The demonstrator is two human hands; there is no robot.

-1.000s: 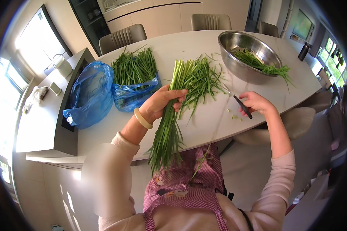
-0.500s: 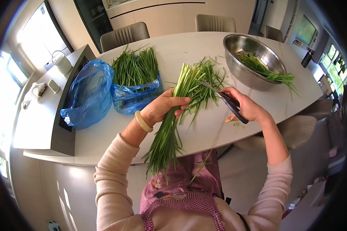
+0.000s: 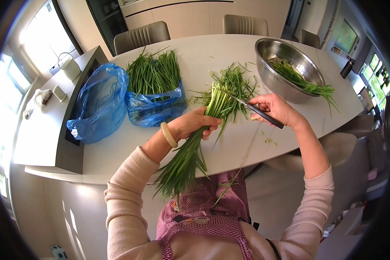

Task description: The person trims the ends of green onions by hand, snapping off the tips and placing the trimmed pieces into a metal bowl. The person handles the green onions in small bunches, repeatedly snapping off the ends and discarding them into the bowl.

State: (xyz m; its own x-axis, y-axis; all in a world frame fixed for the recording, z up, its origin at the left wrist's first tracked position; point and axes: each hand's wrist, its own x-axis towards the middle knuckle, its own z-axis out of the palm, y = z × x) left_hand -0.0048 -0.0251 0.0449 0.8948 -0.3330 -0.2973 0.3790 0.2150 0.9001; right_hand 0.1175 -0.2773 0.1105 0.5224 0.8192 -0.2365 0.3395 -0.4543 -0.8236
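Note:
My left hand (image 3: 199, 123) grips a long bunch of green chives (image 3: 180, 160), pale cut ends pointing away from me, leaves hanging over the table's edge. My right hand (image 3: 273, 110) holds black-handled scissors (image 3: 271, 120), their blades at the bunch's pale ends. Trimmed greens (image 3: 238, 80) lie scattered behind these ends, and a few small bits lie below my right hand. At left, more chives (image 3: 151, 71) rest in a blue plastic bag (image 3: 154, 108), beside a crumpled blue bag (image 3: 97, 104).
A steel bowl (image 3: 290, 89) with greens stands at the right of the white table (image 3: 199, 47). A dark bottle (image 3: 346, 68) stands farther right. A raised counter (image 3: 41, 134) with a pale kettle (image 3: 69, 69) borders the left. Chairs (image 3: 141, 34) surround the table.
My right hand has moved left and up with the scissors, bringing the blades to the bunch's pale ends. My left hand has shifted slightly right, tilting the bunch toward the scissors.

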